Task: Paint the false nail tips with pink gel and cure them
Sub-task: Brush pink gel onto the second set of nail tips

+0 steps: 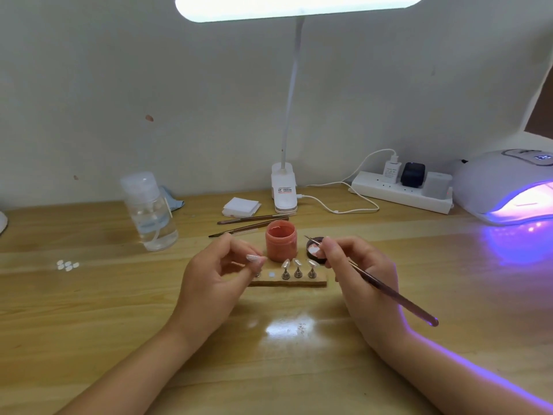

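bare desk (89, 310) front and left, gel pot (281, 240) and nail stand (317, 279) crowding between hands

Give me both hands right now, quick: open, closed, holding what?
Left hand: closed, pinching a nail tip on its stand above the wooden holder.
Right hand: closed, gripping the brush, bristle end over the small black jar.

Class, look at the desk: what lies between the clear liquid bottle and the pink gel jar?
In the head view, two spare brushes lie between the bottle and the jar.
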Demonstrator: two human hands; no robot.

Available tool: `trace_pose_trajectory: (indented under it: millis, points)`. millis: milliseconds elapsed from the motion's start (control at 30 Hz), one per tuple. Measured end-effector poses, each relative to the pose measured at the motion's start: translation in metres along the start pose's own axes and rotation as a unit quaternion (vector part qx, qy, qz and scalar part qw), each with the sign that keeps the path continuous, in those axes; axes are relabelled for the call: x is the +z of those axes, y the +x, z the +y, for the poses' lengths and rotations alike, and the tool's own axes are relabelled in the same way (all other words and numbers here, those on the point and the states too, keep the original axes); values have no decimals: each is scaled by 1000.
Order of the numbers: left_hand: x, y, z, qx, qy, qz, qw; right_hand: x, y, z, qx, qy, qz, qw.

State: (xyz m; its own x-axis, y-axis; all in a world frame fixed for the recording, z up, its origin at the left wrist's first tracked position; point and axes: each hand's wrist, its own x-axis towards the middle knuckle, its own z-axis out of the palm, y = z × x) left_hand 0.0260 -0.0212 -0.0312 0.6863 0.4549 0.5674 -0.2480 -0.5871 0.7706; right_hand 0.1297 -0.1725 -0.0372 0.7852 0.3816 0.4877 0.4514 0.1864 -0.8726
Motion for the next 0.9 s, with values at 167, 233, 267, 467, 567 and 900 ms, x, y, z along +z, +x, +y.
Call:
trace_pose_trajectory:
  millis: [167,233,267,467,567,900]
  points:
    - [1,-6,1,-105,-145,28,983,-3,16,-13,17,54,-4,998]
    - [1,-6,1,-116,-149,12,982,-4,30,-18,45,46,-16,998]
    - [1,-5,0,-120,-143,5,982,-5,38,-20,60,36,-24,997]
    - [1,-8,1,-142,-143,-27,979,17,86,-21,63,-155,-84,982]
    - [2,-9,3,-156,-164,-32,974,32,98,-20,47,-218,-108,969]
    - [0,-9,0,-153,-150,-38,976,56,98,0,45,-386,-164,907]
